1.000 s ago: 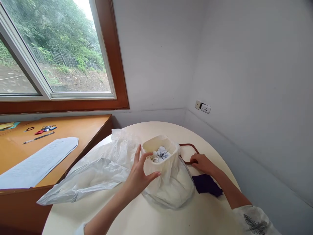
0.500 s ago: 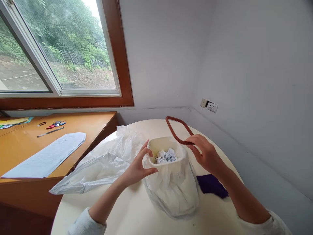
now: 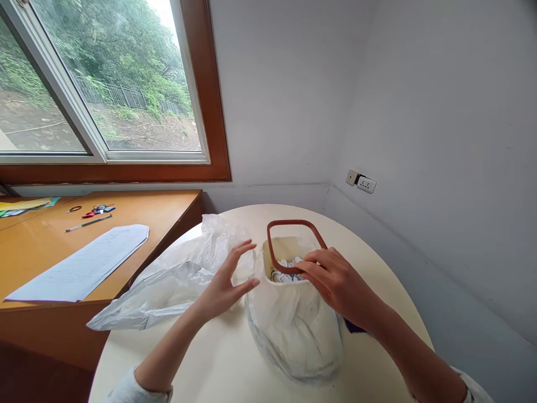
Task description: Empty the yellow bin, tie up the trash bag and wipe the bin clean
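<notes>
Right fingers (image 3: 319, 258) around brown frame (image 3: 292, 222)

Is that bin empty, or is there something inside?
Not empty: crumpled white paper shows inside the bin, partly behind the brown frame in the right hand. How deep it goes, I cannot tell.

Left sleeve (image 3: 140, 388) — pale, loose; right sleeve (image 3: 473, 386) — likewise pale.

Cream bin (image 3: 289, 245): upright, liner bag (image 3: 293, 336) draped over rim, crumpled paper (image 3: 287, 277) inside | brown rounded-square ring (image 3: 271, 246): tilted over mouth
</notes>
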The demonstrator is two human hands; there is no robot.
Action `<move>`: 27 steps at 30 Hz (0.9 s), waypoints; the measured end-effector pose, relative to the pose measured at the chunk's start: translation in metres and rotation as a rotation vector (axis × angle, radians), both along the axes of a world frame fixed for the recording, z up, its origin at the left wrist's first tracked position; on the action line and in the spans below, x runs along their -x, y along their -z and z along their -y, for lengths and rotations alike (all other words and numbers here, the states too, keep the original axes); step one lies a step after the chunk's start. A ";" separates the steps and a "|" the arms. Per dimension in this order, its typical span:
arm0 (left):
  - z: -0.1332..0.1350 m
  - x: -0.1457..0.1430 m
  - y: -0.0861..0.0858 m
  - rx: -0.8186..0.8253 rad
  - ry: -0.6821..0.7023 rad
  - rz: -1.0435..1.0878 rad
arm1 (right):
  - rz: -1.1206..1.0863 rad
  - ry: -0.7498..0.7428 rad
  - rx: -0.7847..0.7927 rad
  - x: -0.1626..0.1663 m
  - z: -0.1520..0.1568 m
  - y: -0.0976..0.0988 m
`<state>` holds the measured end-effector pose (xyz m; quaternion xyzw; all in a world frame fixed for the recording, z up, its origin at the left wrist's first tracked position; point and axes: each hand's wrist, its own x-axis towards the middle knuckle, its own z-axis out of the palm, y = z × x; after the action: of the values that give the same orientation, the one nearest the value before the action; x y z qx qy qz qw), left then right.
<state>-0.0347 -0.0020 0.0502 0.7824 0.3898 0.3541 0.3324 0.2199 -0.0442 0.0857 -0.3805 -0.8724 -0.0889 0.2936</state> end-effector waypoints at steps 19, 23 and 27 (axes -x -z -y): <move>0.000 -0.018 -0.018 -0.120 0.072 -0.225 | -0.106 -0.007 0.004 -0.025 0.011 0.031; -0.001 -0.017 -0.018 -0.164 0.047 -0.182 | -0.144 0.007 0.087 -0.038 0.006 0.033; 0.003 -0.023 -0.019 -0.230 -0.021 -0.136 | -0.234 -0.003 0.105 -0.045 -0.010 0.032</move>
<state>-0.0117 -0.0049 0.0693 0.8333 0.3765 0.3461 0.2098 0.2646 -0.0343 0.0533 -0.4018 -0.8363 0.0024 0.3731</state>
